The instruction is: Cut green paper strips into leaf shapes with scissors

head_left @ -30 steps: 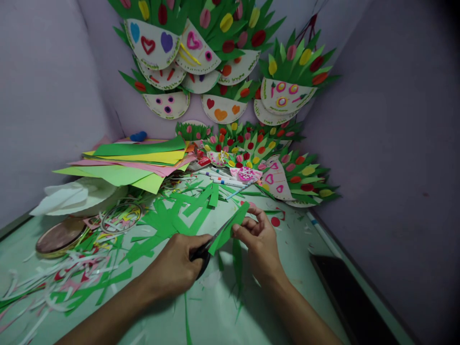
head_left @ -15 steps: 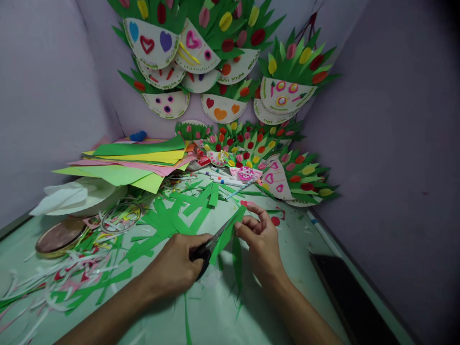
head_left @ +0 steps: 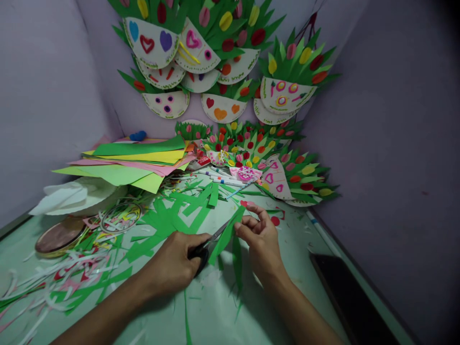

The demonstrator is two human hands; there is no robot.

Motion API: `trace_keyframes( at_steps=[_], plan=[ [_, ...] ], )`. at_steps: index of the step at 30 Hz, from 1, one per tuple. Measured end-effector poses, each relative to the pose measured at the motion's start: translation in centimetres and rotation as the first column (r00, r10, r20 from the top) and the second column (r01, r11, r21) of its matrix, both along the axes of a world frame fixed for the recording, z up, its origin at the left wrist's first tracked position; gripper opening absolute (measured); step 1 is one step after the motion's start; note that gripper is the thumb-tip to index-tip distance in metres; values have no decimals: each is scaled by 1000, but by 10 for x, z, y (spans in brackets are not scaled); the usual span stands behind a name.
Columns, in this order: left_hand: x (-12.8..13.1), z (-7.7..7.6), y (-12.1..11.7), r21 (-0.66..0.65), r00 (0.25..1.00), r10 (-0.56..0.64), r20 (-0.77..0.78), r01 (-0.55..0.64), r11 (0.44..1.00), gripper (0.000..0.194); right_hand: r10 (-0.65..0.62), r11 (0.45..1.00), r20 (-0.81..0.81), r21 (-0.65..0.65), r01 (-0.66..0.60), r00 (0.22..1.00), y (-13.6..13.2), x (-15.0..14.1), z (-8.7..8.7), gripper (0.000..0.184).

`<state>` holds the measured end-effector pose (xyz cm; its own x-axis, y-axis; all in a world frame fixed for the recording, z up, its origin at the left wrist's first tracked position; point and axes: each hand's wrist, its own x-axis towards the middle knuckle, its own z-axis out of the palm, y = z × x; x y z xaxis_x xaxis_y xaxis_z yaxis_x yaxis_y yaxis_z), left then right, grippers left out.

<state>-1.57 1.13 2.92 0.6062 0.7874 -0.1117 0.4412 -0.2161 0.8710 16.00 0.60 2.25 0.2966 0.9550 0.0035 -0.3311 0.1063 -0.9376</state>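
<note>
My left hand [head_left: 175, 262] grips a pair of scissors [head_left: 201, 253] by the black handles, their blades pointing up and right. A strip of green paper [head_left: 227, 235] is pinched between the thumb and fingers of my right hand [head_left: 261, 242]. The scissor blades lie against the strip's left edge; whether they touch it I cannot tell. Below the strip a narrow green piece [head_left: 237, 262] hangs or lies pointing downward. Left of the scissors, cut green paper leaves [head_left: 163, 220] lie in a heap on the table.
Coloured paper sheets [head_left: 132, 163] are stacked at the back left, near a round tin lid [head_left: 61, 235] and paper scraps [head_left: 81, 273]. Markers [head_left: 226, 180] lie at the back. Decorated half plates [head_left: 167, 104] hang on the wall. A dark phone [head_left: 348, 297] lies at right.
The scissors and my left hand have shifted slightly left, away from the strip. My right hand keeps its hold, nearly still.
</note>
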Motion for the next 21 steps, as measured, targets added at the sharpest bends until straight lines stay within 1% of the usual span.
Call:
trace_keyframes(
  at_steps=[4,9,15,21],
  plan=[
    [-1,1,0,-29,1000,-9,3,9,1000,28,15,1000,5,3,-15,1000,0,0,-1,47],
    [-1,-1,1,-19,1000,8,3,-8,1000,26,59,998,31,9,-59,998,0,-2,-3,46],
    [-1,1,1,-15,1000,-3,-5,3,1000,25,62,998,48,5,-63,997,-1,-1,-4,45],
    [0,2,2,-70,999,-23,36,25,997,22,63,998,46,5,-63,997,-1,-1,-3,45]
  ],
)
